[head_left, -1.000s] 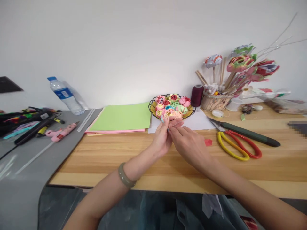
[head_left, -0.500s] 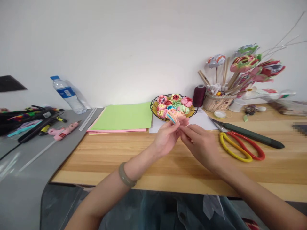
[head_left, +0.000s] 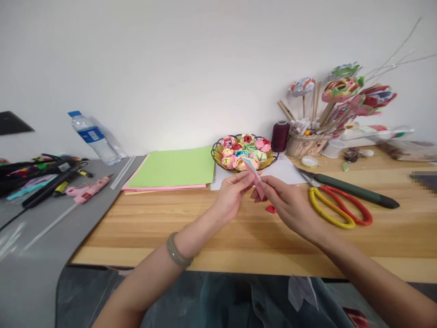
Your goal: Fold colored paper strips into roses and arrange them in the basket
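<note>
A folded bundle of pink paper with white and light blue edges [head_left: 254, 175] is held between both hands, in front of the flower basket. My left hand [head_left: 232, 193] pinches it from the left, thumb on top. From the right, my right hand [head_left: 283, 196] grips its other side with closed fingers. A small red piece [head_left: 271, 209] shows just beneath my right hand; whether it touches the hand is unclear. Behind the hands, a yellow basket with a black wire rim [head_left: 215, 160] holds several colourful paper flowers [head_left: 246, 149].
Green paper [head_left: 177, 166] lies left of the basket. Red-and-yellow-handled scissors [head_left: 336, 193] and a dark green tool [head_left: 362, 189] are at right. Behind stand a maroon thread spool [head_left: 280, 136] and flower holder [head_left: 307, 145]. At left are a bottle [head_left: 95, 136] and pink glue gun [head_left: 88, 189].
The bundle has turned from a fanned side view to show a long pink face. My right hand has shifted slightly, and the red piece has come into sight below it.
</note>
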`<action>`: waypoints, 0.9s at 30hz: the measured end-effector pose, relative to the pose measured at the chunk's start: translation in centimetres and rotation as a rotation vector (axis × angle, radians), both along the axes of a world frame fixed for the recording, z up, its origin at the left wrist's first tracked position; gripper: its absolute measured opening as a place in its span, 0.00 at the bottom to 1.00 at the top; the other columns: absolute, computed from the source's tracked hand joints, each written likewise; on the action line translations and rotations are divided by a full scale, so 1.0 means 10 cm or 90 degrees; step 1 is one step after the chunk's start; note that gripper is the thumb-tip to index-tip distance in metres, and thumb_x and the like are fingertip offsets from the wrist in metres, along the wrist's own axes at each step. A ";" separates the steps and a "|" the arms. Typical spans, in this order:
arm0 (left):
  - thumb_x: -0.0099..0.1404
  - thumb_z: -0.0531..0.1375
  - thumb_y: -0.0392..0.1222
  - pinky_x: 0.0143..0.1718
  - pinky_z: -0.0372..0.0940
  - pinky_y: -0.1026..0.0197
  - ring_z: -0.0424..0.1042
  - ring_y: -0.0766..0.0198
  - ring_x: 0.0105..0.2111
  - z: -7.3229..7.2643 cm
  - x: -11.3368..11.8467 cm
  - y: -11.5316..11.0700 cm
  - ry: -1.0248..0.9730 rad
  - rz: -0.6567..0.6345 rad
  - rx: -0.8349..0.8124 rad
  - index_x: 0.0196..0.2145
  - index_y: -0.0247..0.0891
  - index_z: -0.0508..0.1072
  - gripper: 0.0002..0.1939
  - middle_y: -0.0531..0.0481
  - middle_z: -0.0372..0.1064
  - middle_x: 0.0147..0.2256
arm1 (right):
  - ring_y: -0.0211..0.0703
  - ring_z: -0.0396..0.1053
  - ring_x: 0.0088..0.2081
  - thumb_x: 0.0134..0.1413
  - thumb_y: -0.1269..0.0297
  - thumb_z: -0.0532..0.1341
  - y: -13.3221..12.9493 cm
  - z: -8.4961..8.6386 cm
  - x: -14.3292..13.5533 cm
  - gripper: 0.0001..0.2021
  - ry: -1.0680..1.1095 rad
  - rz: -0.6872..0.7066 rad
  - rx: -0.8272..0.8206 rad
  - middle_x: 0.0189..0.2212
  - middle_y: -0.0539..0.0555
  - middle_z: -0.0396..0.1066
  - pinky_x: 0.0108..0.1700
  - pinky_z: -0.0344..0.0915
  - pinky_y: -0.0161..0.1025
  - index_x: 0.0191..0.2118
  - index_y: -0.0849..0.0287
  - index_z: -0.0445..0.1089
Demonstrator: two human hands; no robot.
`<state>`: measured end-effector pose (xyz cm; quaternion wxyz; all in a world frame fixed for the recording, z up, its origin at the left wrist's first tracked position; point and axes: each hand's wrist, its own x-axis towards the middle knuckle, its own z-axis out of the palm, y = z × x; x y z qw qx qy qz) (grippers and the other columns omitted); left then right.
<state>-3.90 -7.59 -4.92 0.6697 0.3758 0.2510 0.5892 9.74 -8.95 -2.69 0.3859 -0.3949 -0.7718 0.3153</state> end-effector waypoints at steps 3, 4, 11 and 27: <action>0.48 0.67 0.45 0.34 0.60 0.63 0.65 0.68 0.25 0.03 -0.02 -0.01 0.024 -0.051 0.005 0.24 0.34 0.75 0.11 0.51 0.67 0.23 | 0.36 0.59 0.23 0.59 0.58 0.50 0.02 0.01 0.02 0.15 0.138 0.089 -0.168 0.21 0.49 0.61 0.27 0.59 0.35 0.25 0.58 0.61; 0.46 0.68 0.46 0.34 0.60 0.63 0.65 0.68 0.25 0.04 -0.03 -0.01 0.029 -0.068 0.004 0.27 0.34 0.76 0.12 0.51 0.68 0.23 | 0.35 0.57 0.22 0.58 0.58 0.51 0.02 0.02 0.03 0.14 0.177 0.111 -0.220 0.21 0.48 0.59 0.26 0.58 0.34 0.24 0.58 0.61; 0.45 0.69 0.43 0.32 0.59 0.68 0.61 0.74 0.23 0.09 -0.10 -0.01 0.016 -0.113 0.029 0.32 0.35 0.78 0.15 0.55 0.66 0.20 | 0.33 0.50 0.20 0.55 0.61 0.55 -0.03 0.10 0.03 0.14 0.301 0.189 -0.431 0.17 0.46 0.55 0.22 0.49 0.33 0.21 0.59 0.59; 0.46 0.68 0.42 0.36 0.60 0.67 0.66 0.72 0.25 0.06 -0.07 0.02 0.012 -0.105 0.018 0.33 0.35 0.78 0.15 0.53 0.70 0.22 | 0.25 0.38 0.16 0.52 0.62 0.61 0.09 0.08 0.10 0.10 0.372 0.283 -0.608 0.16 0.41 0.48 0.16 0.37 0.25 0.27 0.62 0.63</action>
